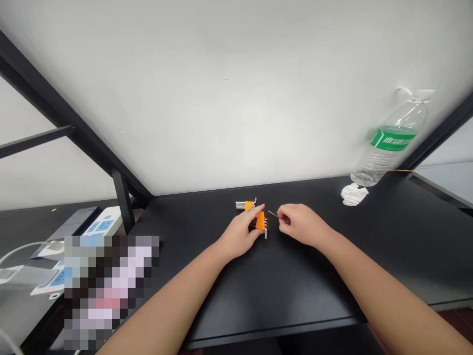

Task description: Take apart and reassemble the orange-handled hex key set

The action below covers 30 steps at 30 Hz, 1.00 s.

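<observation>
My left hand (240, 231) is closed around an orange hex key holder (260, 221), with thumb and fingers at its two ends. Bent metal ends of several hex keys stick out of its right side. Just to the right, my right hand (295, 222) pinches a small loose hex key (272, 213), whose thin end points left at the holder without touching it. Behind my left fingers lies a second orange holder (249, 205), full of silver hex keys that point left. My left hand partly hides the held holder.
Both hands are over a black table (258, 296) against a white wall (236, 98). A large clear bottle (380, 153) with a green label stands at the back right, with crumpled white tissue (354, 195) before it. Power strips (101, 224) and cables lie left, beyond a black frame (121, 197).
</observation>
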### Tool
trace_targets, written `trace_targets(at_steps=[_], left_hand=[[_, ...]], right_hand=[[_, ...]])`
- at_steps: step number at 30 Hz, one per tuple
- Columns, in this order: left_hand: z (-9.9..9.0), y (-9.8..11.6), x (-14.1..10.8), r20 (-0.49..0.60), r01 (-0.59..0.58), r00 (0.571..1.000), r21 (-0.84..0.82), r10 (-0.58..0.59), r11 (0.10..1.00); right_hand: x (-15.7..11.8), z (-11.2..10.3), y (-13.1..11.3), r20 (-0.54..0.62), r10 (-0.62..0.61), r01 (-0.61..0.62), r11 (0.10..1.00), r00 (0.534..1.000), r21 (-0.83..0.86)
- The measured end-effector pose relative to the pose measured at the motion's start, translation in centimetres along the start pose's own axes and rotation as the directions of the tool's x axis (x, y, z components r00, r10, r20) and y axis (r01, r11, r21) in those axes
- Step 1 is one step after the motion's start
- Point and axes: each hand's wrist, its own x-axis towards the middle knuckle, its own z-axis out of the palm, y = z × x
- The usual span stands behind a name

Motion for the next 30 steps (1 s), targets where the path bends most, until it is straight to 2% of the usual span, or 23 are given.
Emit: trace_targets(at_steps=[4, 7, 16, 30], left_hand=[[0.01, 0.08, 0.07, -0.007, 0.026, 1.000, -0.027, -0.026, 0.999], [0.05, 0.14, 0.13, -0.011, 0.037, 0.999, -0.026, -0.038, 0.999], [0.19, 0.38, 0.12, 0.002, 0.060, 0.998, -0.108, -0.060, 0.992], [0.12, 0.62, 0.29, 0.000, 0.047, 0.999, -0.036, -0.047, 0.998]], right_hand=[[-0.15, -0.34, 0.44, -0.039, -0.127, 0.130, 0.987, 0.991, 0.094], [-0.20, -0.27, 0.64, -0.072, -0.171, 0.178, 0.979, 0.983, 0.100], [-0.35, -0.33, 1.01, -0.059, -0.219, 0.222, 0.974, 0.974, 0.038], [-0.69, -0.58, 0.63, -0.041, -0.232, 0.231, 0.973, 0.972, -0.011]])
